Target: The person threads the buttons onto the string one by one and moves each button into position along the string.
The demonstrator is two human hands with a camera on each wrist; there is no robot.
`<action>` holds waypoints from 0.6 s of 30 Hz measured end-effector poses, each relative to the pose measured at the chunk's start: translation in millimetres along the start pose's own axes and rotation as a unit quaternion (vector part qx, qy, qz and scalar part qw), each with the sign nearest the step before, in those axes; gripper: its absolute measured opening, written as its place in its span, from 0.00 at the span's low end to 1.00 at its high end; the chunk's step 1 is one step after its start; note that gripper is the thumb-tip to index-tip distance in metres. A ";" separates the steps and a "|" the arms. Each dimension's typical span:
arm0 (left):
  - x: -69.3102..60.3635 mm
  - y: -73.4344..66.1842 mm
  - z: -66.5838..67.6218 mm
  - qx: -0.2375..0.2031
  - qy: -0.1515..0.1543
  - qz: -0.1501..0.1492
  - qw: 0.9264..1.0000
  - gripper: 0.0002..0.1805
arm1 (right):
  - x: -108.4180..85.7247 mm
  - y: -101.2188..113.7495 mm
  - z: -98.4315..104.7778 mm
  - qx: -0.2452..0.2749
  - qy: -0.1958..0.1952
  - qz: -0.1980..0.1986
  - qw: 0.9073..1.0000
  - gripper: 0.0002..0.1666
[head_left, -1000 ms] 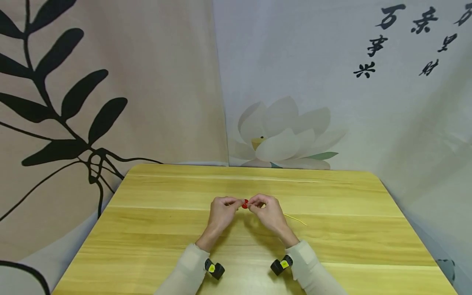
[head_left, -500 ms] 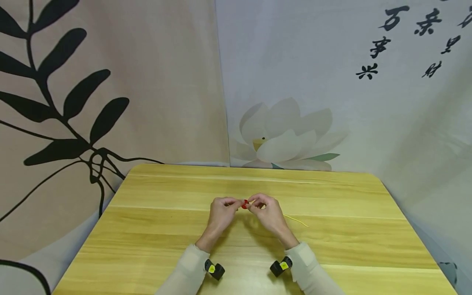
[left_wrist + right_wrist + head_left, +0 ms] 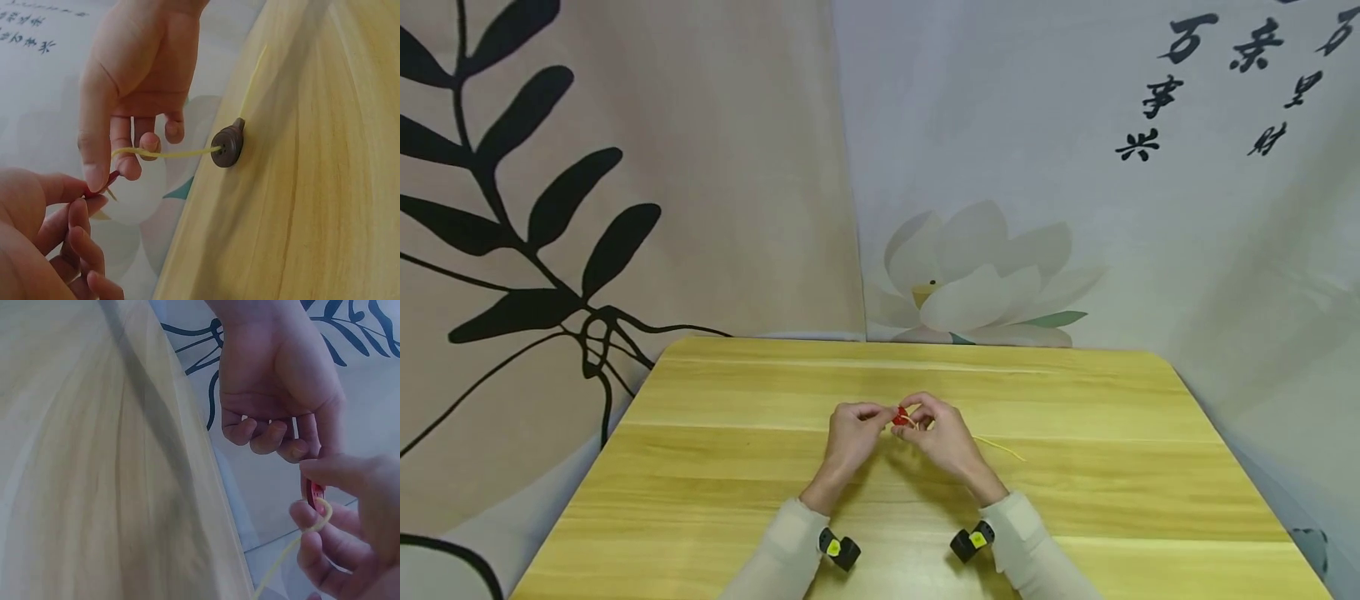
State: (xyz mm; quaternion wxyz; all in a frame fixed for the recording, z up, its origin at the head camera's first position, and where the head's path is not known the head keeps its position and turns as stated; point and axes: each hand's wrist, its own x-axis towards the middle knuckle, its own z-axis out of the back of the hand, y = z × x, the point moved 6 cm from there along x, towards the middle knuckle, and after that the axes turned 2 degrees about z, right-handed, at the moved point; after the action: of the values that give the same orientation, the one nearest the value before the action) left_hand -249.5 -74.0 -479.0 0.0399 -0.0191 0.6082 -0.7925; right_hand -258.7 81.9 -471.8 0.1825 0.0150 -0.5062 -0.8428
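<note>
A red button (image 3: 900,415) is pinched by the left hand (image 3: 853,432) at its left side. Thumb and forefinger of the right hand (image 3: 942,432) lie at opposite edges of that button, apparently gripping it. In the right wrist view a yellow cord (image 3: 328,515) bends through or against the red button's face (image 3: 317,491). A short cord tip shows beside the button in the left wrist view. From the right fingers the cord runs to stacked dark brown buttons (image 3: 227,146) threaded on it. The right hand hides these brown buttons in the head view.
The wooden table (image 3: 737,483) spreads around both hands. The cord's loose end (image 3: 1003,449) trails over the tabletop right of the right hand. A printed curtain (image 3: 760,167) hangs behind the far edge. Each wrist wears a small black camera (image 3: 840,549).
The right thumb and forefinger have spread apart around the red button, from a closer pinch beside it. Pale cord now shows at the button's right side. The left hand has hardly moved.
</note>
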 end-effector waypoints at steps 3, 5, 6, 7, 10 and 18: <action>0.1 0.2 -0.4 0.000 -0.001 -0.001 1.000 0.09 | 1.7 -0.9 -1.1 -0.008 -0.005 0.005 1.000 0.17; 0.2 0.2 -0.7 -0.001 -0.002 -0.001 1.000 0.09 | 2.3 -2.0 -1.9 -0.011 -0.010 0.006 1.000 0.17; 0.2 -0.1 -1.0 -0.001 -0.001 -0.002 1.000 0.09 | 2.6 -2.4 -2.0 -0.013 -0.013 0.005 1.000 0.17; 0.2 -0.5 -1.2 0.000 -0.002 -0.002 1.000 0.09 | 2.5 -2.3 -2.1 -0.013 -0.017 0.006 1.000 0.16; 0.0 -1.9 -1.8 0.003 -0.004 -0.001 1.000 0.08 | 2.1 -0.8 -1.8 -0.014 -0.025 0.007 1.000 0.16; -0.5 -1.8 -1.8 0.011 -0.007 -0.002 1.000 0.07 | 1.0 2.3 -0.6 -0.023 -0.032 0.007 0.999 0.14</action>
State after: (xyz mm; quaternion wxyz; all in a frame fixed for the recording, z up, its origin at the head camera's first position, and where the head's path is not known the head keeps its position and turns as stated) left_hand -249.3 -71.8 -477.8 0.0430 -0.0257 0.5994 -0.7989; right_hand -258.8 80.2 -469.9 0.1722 -0.0190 -0.4926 -0.8528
